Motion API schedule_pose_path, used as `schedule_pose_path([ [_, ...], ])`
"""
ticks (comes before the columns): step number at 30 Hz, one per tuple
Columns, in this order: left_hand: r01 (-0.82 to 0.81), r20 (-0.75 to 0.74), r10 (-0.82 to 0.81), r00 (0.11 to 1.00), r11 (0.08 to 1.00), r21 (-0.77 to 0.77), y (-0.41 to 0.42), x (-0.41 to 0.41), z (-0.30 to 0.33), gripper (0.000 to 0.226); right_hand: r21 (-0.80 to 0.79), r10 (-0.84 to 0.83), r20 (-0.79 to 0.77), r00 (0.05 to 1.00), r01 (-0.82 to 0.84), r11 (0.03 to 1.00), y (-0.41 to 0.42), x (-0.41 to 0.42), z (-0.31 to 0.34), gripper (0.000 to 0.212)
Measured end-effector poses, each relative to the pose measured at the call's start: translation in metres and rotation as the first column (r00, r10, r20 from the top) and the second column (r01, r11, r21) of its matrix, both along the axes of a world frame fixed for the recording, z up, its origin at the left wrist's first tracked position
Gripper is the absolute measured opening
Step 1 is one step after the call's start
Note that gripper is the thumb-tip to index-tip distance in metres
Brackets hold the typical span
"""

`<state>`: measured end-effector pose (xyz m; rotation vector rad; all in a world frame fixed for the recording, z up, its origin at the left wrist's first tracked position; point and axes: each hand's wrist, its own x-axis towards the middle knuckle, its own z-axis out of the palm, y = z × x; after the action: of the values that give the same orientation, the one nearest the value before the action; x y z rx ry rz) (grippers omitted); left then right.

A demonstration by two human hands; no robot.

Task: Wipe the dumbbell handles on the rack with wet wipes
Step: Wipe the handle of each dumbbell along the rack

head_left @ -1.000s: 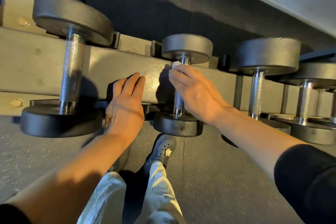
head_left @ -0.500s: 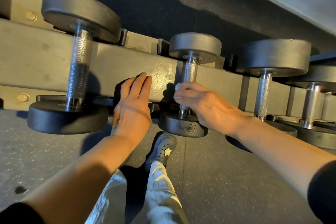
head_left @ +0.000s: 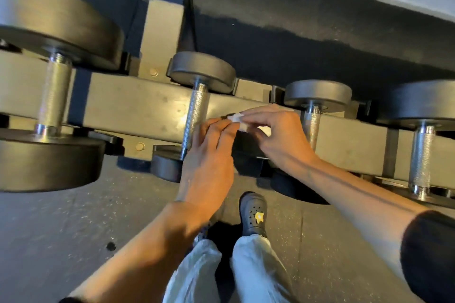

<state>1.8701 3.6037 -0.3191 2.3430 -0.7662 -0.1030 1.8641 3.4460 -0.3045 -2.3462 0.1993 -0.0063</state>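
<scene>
Knurled steel handles showed on four dumbbells on the rack (head_left: 138,106), heads dark and round, while a small crumpled white wet wipe (head_left: 235,118) sat pinched between both hands, left hand (head_left: 209,155) and right hand (head_left: 278,135), between the second dumbbell (head_left: 197,110) and third dumbbell (head_left: 312,118).

There is only one view, from a camera worn on the person's head. It looks forward and steeply down, almost straight onto the rack (head_left: 138,108) and the floor (head_left: 61,224) in front of it. The camera is close: both forearms enter from the bottom edge, and the person's shoe (head_left: 253,214) and trouser legs (head_left: 256,268) lie directly below the lens. The lens is wide, so the rack beam bends across the frame and the nearest dumbbell (head_left: 53,96) on the left looks very large. No second view shares the scene.
</scene>
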Motion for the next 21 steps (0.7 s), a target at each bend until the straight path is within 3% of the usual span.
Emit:
schedule_pose_path([
  [3, -0.198, -0.021, 0.197, 0.98, 0.979, -0.039, 0.026, 0.022, 0.002, 0.041, 0.1, -0.096, 0.026, 0.995, 0.093, 0.991, 0.025, 0.029, -0.011, 0.025],
  [6, -0.265, 0.05, 0.265, 0.963, 0.964, -0.006, 0.035, 0.036, -0.009, 0.054, 0.129, -0.213, 0.023, 0.977, 0.208, 0.97, 0.043, 0.043, -0.026, 0.025],
  [10, -0.348, 0.001, 0.349, 0.937, 0.934, -0.077, 0.034, 0.035, -0.016, 0.055, 0.226, -0.352, 0.027, 0.936, 0.337, 0.914, 0.055, 0.055, -0.036, 0.026],
  [16, -0.394, -0.046, 0.392, 0.919, 0.918, -0.041, 0.036, 0.034, -0.015, 0.049, 0.354, -0.334, -0.033, 0.942, 0.324, 0.877, 0.059, 0.058, -0.042, 0.027],
  [21, -0.407, -0.081, 0.405, 0.911, 0.913, -0.018, 0.035, 0.033, -0.015, 0.045, 0.343, -0.276, -0.03, 0.961, 0.269, 0.9, 0.065, 0.045, -0.037, 0.019],
])
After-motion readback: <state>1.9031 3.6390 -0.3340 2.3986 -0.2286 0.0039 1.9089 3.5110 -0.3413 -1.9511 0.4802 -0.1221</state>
